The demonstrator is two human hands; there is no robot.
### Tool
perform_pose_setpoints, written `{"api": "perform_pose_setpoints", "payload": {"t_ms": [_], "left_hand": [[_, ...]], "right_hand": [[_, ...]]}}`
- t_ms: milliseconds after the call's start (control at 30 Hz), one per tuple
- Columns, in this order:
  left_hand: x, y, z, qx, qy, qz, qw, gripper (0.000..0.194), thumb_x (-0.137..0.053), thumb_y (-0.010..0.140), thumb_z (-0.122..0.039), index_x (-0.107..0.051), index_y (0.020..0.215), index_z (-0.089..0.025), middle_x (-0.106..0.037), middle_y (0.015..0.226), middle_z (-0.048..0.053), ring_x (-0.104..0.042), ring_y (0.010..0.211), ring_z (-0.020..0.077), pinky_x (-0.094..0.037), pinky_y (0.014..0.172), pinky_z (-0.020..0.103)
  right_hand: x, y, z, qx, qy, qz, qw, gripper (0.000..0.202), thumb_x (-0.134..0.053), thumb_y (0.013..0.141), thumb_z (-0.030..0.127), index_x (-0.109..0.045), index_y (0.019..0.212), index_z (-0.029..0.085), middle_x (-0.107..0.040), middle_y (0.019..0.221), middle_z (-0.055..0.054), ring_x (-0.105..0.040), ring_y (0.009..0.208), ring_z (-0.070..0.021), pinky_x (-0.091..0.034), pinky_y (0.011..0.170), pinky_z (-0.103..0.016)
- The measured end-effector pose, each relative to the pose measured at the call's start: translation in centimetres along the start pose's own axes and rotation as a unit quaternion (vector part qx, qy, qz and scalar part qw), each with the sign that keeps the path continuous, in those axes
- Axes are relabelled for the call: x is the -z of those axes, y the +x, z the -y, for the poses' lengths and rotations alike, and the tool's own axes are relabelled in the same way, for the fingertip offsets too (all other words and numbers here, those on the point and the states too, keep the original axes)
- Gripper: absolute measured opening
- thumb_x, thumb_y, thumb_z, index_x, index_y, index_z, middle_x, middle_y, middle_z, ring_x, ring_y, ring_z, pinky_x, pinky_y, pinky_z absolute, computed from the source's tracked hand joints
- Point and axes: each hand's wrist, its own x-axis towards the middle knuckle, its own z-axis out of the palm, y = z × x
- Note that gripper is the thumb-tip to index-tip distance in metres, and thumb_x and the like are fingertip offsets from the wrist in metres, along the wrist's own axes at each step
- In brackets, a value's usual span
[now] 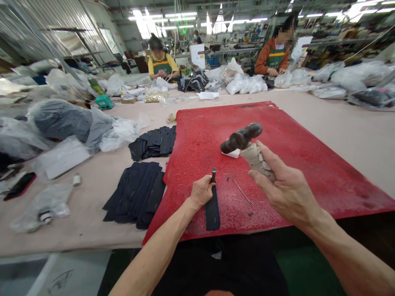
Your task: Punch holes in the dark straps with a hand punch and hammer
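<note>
My left hand (202, 191) is closed around a short metal punch (213, 174), held upright on a dark fabric strip (212, 211). The strip lies on a red mat (296, 164). Raised above the mat, my right hand (284, 185) grips a ball-peen hammer (240, 139) by its wrapped handle. The hammer's dark head is to the right of the punch and apart from it. A thin metal hook tool (242, 192) and small dark scraps lie between my hands. Behind the hammer head, a white object (231, 153) is partly hidden.
Two stacks of dark pieces, a nearer stack (135, 193) and a farther stack (154, 142), lie left of the mat. Plastic-wrapped bundles (61, 119) cover the left side. Two co-workers sit across the table (345, 119), near more plastic bags (243, 82).
</note>
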Motion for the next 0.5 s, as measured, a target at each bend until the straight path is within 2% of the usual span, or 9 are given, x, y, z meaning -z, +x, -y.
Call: {"api": "perform_pose_setpoints", "payload": {"t_ms": [67,133,233,300,367,433,467,500], "left_hand": [[-0.1,0.0,0.1,-0.002,-0.006,-0.002,1.0,0.015,-0.054,0.086,-0.011,-0.059,0.097,-0.02,-0.067,0.083,0.003,-0.066,0.08,0.0179,-0.049,0.073,0.027],[-0.1,-0.1,0.2,-0.002,-0.013,0.0,1.0,0.016,-0.054,0.086,-0.01,-0.059,0.097,-0.02,-0.067,0.084,0.003,-0.066,0.082,0.0182,-0.049,0.074,0.027],[0.1,0.0,0.1,0.01,-0.022,0.006,1.0,0.017,-0.055,0.085,-0.009,-0.06,0.097,-0.02,-0.067,0.081,0.002,-0.066,0.082,0.0181,-0.049,0.074,0.027],[0.2,-0.1,0.0,0.015,-0.028,0.008,0.999,0.018,-0.056,0.084,-0.009,-0.06,0.097,-0.021,-0.067,0.081,0.002,-0.066,0.081,0.018,-0.049,0.074,0.027],[0.3,-0.1,0.0,0.015,-0.033,0.005,0.999,0.018,-0.055,0.084,-0.009,-0.06,0.097,-0.021,-0.067,0.08,0.002,-0.066,0.08,0.0181,-0.048,0.072,0.027],[0.4,-0.1,0.0,0.015,-0.034,0.004,0.999,0.016,-0.055,0.085,-0.01,-0.06,0.096,-0.021,-0.067,0.08,0.002,-0.066,0.079,0.018,-0.048,0.071,0.027],[0.3,-0.2,0.0,0.015,-0.033,0.004,0.999,0.015,-0.055,0.085,-0.01,-0.06,0.095,-0.021,-0.066,0.08,0.002,-0.066,0.078,0.018,-0.047,0.07,0.027],[0.3,-0.2,0.0,0.014,-0.031,0.004,0.999,0.015,-0.056,0.084,-0.01,-0.059,0.094,-0.021,-0.066,0.079,0.002,-0.065,0.078,0.0179,-0.047,0.07,0.027]], "right_hand": [[-1.2,-0.2,-0.2,0.042,-0.033,0.039,0.998,0.061,-0.051,0.092,0.032,-0.035,0.149,0.02,-0.07,0.112,-0.01,-0.069,0.085,-0.0183,-0.056,0.074,-0.03],[-2.0,0.0,-0.5,0.078,-0.085,0.092,0.989,0.057,-0.047,0.093,0.028,-0.038,0.147,0.019,-0.072,0.106,-0.011,-0.071,0.082,-0.0202,-0.057,0.072,-0.032],[-1.4,1.0,0.1,0.116,-0.134,0.148,0.973,0.052,-0.045,0.093,0.027,-0.043,0.145,0.021,-0.073,0.1,-0.01,-0.071,0.079,-0.0218,-0.058,0.073,-0.036],[-0.1,1.8,1.4,0.129,-0.119,0.112,0.978,0.054,-0.047,0.093,0.029,-0.04,0.147,0.024,-0.073,0.105,-0.009,-0.071,0.082,-0.022,-0.058,0.076,-0.037],[0.8,2.0,2.6,0.121,-0.09,0.01,0.989,0.062,-0.051,0.093,0.031,-0.031,0.151,0.025,-0.07,0.114,-0.01,-0.07,0.087,-0.0221,-0.058,0.078,-0.035],[0.5,1.5,2.9,0.103,-0.068,-0.081,0.989,0.069,-0.051,0.093,0.031,-0.021,0.154,0.023,-0.068,0.118,-0.011,-0.07,0.09,-0.022,-0.058,0.078,-0.034],[0.0,1.2,2.7,0.1,-0.067,-0.084,0.989,0.069,-0.051,0.093,0.031,-0.021,0.154,0.022,-0.069,0.114,-0.011,-0.07,0.087,-0.0218,-0.058,0.076,-0.033],[-0.6,0.8,2.3,0.102,-0.077,-0.052,0.99,0.066,-0.05,0.093,0.031,-0.024,0.153,0.021,-0.071,0.107,-0.011,-0.07,0.082,-0.0215,-0.059,0.073,-0.032]]}}
